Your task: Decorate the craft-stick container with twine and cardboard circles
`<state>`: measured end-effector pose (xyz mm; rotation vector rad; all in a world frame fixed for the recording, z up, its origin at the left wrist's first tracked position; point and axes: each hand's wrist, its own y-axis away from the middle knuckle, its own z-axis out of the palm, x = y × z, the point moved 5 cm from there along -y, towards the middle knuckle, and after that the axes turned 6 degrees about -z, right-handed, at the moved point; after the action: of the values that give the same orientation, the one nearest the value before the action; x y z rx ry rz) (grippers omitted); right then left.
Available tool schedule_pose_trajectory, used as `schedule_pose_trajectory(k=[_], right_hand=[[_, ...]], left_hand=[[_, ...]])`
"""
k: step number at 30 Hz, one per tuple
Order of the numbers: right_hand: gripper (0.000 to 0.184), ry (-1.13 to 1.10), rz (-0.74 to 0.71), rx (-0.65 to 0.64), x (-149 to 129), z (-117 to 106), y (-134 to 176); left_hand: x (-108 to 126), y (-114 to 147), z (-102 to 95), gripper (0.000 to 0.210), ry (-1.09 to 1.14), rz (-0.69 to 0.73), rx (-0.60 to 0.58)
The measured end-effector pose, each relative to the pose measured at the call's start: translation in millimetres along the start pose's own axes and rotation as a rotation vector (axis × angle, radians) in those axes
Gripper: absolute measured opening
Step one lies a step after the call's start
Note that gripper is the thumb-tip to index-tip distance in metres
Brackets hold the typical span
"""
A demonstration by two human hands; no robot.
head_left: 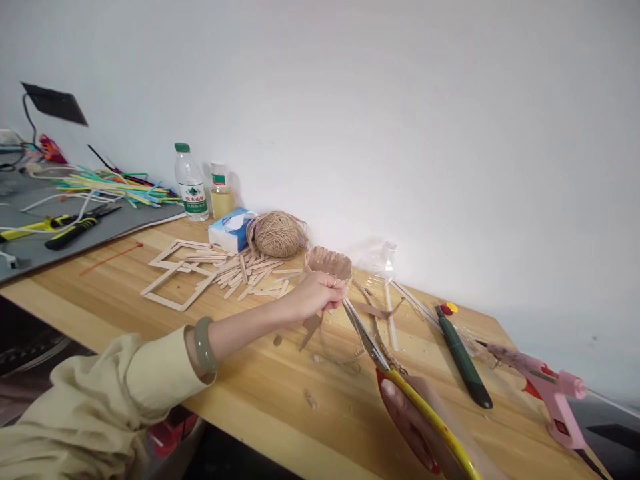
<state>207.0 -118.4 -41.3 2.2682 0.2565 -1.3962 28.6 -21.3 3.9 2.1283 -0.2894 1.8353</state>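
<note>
My left hand (320, 293) is closed on the near rim of a small basket (327, 261) that looks built of craft sticks. My right hand (406, 405) is wrapped round the handles of a pair of scissors (367, 341), one yellow and one red. The blade tips point up and left, just below my left fingers; whether anything lies between them I cannot tell. Brown scraps (313, 325) lie under my left wrist. Beyond the scissors lies a length of braided twine (383, 340).
Loose craft sticks (250, 270), stick frames (183, 287), a twine ball (280, 235), a tissue pack (231, 230) and a water bottle (191, 187) stand left and behind. A green utility knife (463, 360) and pink glue gun (557, 390) lie right. Pliers (75, 230) lie far left.
</note>
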Motion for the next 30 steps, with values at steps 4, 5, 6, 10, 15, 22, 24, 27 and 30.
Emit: schedule_pose_trajectory(k=[4, 5, 6, 10, 15, 22, 24, 27, 30], right_hand=[[0.05, 0.062, 0.03, 0.065, 0, -4, 4], [0.05, 0.077, 0.023, 0.073, -1, -4, 4], [0.049, 0.089, 0.017, 0.073, -1, -3, 5], [0.047, 0.103, 0.048, 0.066, 0, 1, 5], [0.051, 0.116, 0.038, 0.103, 6, 3, 3], [0.059, 0.06, -0.066, 0.038, 9, 3, 0], [0.056, 0.087, -0.027, 0.047, 7, 2, 2], [0.053, 0.127, -0.018, 0.092, -1, 0, 6], [0.054, 0.094, -0.042, 0.112, -8, 1, 10]], left_hand=[[-15, -3, 4.5, 0.032, 0.047, -0.047, 0.025], [-19, -1, 7.2, 0.032, 0.069, -0.065, 0.029], [-22, 2, 11.1, 0.033, 0.094, -0.089, 0.023], [-30, 14, 33.8, 0.038, 0.196, -0.2, -0.088], [-30, 19, 44.6, 0.025, 0.29, -0.257, -0.085], [-24, 19, 39.2, 0.01, 0.294, -0.245, -0.037], [-23, 18, 37.8, 0.008, 0.278, -0.228, -0.041], [-23, 18, 36.4, 0.007, 0.251, -0.207, -0.05], [-24, 19, 35.4, 0.006, 0.241, -0.2, -0.049]])
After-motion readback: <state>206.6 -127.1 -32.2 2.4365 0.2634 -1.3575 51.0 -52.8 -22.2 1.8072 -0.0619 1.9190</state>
